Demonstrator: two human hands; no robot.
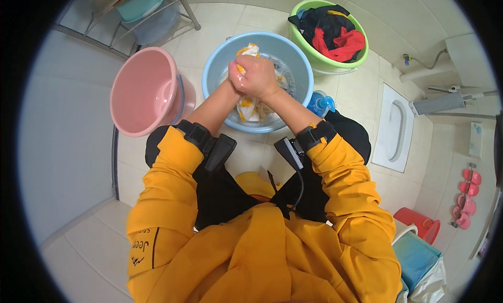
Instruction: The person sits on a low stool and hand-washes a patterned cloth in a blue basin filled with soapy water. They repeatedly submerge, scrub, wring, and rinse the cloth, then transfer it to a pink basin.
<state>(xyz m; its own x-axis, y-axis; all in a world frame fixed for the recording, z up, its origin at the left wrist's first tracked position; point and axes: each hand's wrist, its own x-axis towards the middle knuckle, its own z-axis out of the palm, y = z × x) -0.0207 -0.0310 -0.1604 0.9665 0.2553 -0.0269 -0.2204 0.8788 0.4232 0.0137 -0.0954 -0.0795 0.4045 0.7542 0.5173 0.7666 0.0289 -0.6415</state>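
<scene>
A light blue basin (210,88) stands on the floor between my knees with water in it. Over its middle my two hands are pressed together around a wet white-and-yellow cloth (250,110). My right hand (259,75) is closed and lies over much of my left. Only part of my left hand (234,82) shows, its fingers mostly hidden, and it is closed on the same cloth. One end of the cloth sticks up beyond my hands, while the rest hangs down into the basin. Whether it is a garment or a towel I cannot tell.
A pink bucket (137,93) stands left of the basin. Beyond it to the right, a green bucket (296,38) holds black and red clothes (343,43). A blue bottle (319,104) touches the basin's right side. Farther right are a squat toilet (393,127) and a red bucket (419,222).
</scene>
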